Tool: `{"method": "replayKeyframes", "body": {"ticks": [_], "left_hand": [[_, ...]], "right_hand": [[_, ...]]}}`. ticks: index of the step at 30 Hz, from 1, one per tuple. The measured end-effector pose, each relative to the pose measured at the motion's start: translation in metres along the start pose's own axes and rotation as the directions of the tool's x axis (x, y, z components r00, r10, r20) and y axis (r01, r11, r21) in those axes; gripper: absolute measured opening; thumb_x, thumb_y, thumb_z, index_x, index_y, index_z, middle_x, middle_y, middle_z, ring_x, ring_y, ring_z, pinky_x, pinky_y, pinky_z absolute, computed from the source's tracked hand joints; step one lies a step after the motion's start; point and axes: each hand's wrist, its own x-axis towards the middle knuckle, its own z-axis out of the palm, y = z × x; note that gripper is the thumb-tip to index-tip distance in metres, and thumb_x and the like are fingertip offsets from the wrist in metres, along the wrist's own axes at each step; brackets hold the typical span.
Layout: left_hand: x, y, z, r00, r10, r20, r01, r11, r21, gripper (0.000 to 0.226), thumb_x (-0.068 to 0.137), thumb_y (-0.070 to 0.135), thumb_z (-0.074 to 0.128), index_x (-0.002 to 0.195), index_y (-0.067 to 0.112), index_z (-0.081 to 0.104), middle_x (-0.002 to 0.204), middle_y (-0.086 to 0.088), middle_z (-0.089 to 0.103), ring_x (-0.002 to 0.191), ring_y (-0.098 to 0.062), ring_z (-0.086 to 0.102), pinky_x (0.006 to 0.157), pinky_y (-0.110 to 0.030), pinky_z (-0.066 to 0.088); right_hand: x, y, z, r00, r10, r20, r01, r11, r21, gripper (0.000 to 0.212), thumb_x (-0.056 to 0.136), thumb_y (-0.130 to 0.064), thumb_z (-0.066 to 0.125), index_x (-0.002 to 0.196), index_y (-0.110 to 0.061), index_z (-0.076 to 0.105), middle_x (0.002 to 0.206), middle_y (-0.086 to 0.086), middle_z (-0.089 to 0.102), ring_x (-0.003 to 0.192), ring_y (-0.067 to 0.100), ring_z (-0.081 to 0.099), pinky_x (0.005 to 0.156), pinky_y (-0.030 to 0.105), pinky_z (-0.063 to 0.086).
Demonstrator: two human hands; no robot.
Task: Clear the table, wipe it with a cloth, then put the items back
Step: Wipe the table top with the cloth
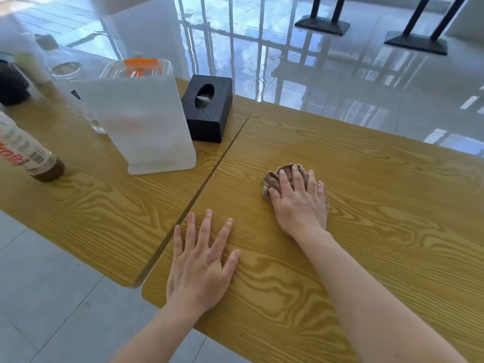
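Note:
My right hand (301, 203) presses down on a crumpled brown cloth (272, 179) on the right wooden table (379, 205). My left hand (201, 260) lies flat with fingers spread on the same table near its front left corner, holding nothing. On the adjoining left table (91, 205) stand a black tissue box (209, 113), a frosted white plastic container (146, 127), a brown drink bottle (28, 155) and a clear box with an orange lid (138, 68).
A narrow gap (209, 179) separates the two tables. More bottles and a dark object (13, 85) crowd the far left, blurred. Glossy tiled floor (340, 74) lies beyond, with black table bases (322, 24) at the back right.

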Motion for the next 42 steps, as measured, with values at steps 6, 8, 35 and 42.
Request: {"method": "replayKeyframes", "body": {"ticks": [6, 8, 35, 42], "left_hand": [[-0.001, -0.001, -0.002, 1.000, -0.011, 0.001, 0.011, 1.000, -0.028, 0.080, 0.094, 0.072, 0.009, 0.159, 0.025, 0.007, 0.168, -0.001, -0.006, 0.151, -0.023, -0.022, 0.123, -0.050, -0.007], [-0.002, -0.001, -0.003, 1.000, -0.016, 0.005, 0.016, 0.999, -0.045, 0.082, 0.095, 0.071, 0.011, 0.159, 0.020, 0.010, 0.168, -0.001, -0.004, 0.152, -0.023, -0.020, 0.123, -0.049, -0.006], [0.031, 0.014, -0.039, 0.985, 0.169, 0.035, -0.166, 0.983, -0.079, 0.060, 0.100, 0.041, 0.052, 0.153, 0.016, 0.039, 0.161, -0.014, 0.029, 0.151, -0.027, 0.025, 0.121, -0.037, 0.024], [0.042, -0.011, -0.055, 0.972, 0.233, -0.036, -0.228, 0.968, 0.103, 0.060, 0.066, 0.009, 0.089, 0.122, 0.006, 0.070, 0.125, -0.017, 0.068, 0.115, -0.027, 0.067, 0.089, -0.032, 0.059]], "right_hand": [[-0.010, -0.037, 0.006, 0.924, -0.377, 0.060, 0.377, 0.926, 0.011, 0.065, 0.097, -0.066, 0.005, 0.157, -0.039, 0.003, 0.166, -0.009, -0.010, 0.150, 0.019, -0.021, 0.122, 0.044, -0.010], [-0.018, -0.034, 0.004, 0.867, -0.490, 0.091, 0.491, 0.871, 0.012, 0.065, 0.096, -0.070, 0.006, 0.156, -0.044, -0.002, 0.165, -0.012, -0.015, 0.150, 0.017, -0.024, 0.122, 0.044, -0.011], [-0.051, -0.006, -0.020, 0.808, -0.586, -0.062, 0.589, 0.798, 0.131, 0.061, 0.077, -0.019, 0.083, 0.133, -0.012, 0.063, 0.137, 0.012, 0.061, 0.119, 0.030, 0.061, 0.092, 0.040, 0.056], [-0.050, -0.054, -0.017, 0.860, -0.500, -0.102, 0.510, 0.852, 0.123, 0.032, 0.086, -0.009, 0.071, 0.116, -0.016, 0.072, 0.119, 0.000, 0.072, 0.086, 0.022, 0.059, 0.066, 0.029, 0.057]]}}
